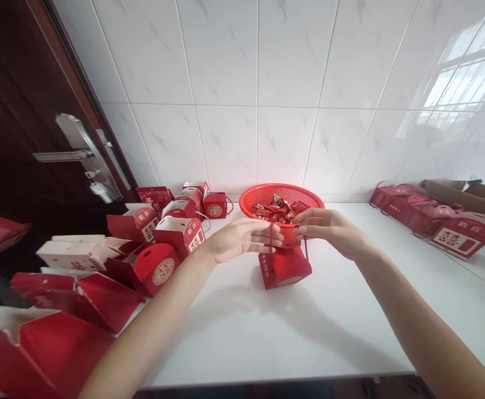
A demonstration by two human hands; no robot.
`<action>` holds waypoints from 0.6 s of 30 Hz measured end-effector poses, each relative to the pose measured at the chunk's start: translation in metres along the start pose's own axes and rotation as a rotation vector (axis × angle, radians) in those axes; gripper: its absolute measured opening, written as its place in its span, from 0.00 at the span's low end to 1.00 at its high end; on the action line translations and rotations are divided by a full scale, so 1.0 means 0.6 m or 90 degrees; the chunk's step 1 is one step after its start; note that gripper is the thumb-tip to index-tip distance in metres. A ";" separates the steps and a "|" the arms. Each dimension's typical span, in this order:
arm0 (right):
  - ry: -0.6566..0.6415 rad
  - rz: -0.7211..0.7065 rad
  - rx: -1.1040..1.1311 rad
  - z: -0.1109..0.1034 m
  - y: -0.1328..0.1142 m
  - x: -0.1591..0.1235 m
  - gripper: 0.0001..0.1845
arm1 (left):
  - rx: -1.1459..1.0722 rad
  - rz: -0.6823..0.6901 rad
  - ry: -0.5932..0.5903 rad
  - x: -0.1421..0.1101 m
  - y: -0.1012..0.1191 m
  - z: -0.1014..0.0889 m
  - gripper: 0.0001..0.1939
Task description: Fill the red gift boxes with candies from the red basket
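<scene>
A small red gift box (286, 271) is held just above or on the white table in front of the basket; I cannot tell whether it touches the tabletop. A thin dark-red cord (271, 239) forms its handle. My left hand (244, 239) has this cord at its thumb and fingertips, on the box's left. On the other side, my right hand (329, 228) pinches the cord's right part, which runs down to the box. Directly behind my hands stands a red plastic basket (250, 194) with wrapped candies (277, 208) inside.
Open red and white boxes (179, 230) crowd the table's left side, by a dark door (9, 100). A closed red box (215, 206) sits near the wall. More red boxes (460, 235) line up at right, beside a brown cardboard box (454, 191). A tiled wall (225, 55) bounds the back.
</scene>
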State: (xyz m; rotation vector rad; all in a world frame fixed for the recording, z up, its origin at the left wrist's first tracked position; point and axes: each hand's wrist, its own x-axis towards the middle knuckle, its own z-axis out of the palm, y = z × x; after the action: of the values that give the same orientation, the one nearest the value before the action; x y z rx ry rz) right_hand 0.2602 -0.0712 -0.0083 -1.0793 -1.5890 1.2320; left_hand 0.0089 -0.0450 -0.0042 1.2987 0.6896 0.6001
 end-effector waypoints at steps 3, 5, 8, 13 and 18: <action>0.005 -0.021 -0.042 0.023 -0.009 -0.001 0.17 | -0.006 0.026 -0.033 0.009 0.002 0.031 0.15; 0.040 -0.034 -0.072 0.037 -0.013 -0.003 0.17 | -0.008 0.040 -0.019 0.014 0.001 0.049 0.14; 0.120 -0.050 -0.132 0.051 -0.015 -0.007 0.14 | -0.036 0.052 0.008 0.021 -0.003 0.071 0.12; 0.246 -0.049 -0.174 0.051 -0.006 -0.010 0.09 | -0.056 0.098 -0.009 0.037 -0.014 0.102 0.11; 0.318 -0.055 -0.189 -0.010 0.002 -0.017 0.04 | 0.013 0.070 -0.051 0.031 -0.024 0.100 0.17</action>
State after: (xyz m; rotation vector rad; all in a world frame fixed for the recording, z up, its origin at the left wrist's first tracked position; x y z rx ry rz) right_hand 0.2687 -0.0789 -0.0095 -1.3620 -1.4275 0.6089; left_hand 0.0661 -0.0729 -0.0127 1.3792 0.5621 0.6283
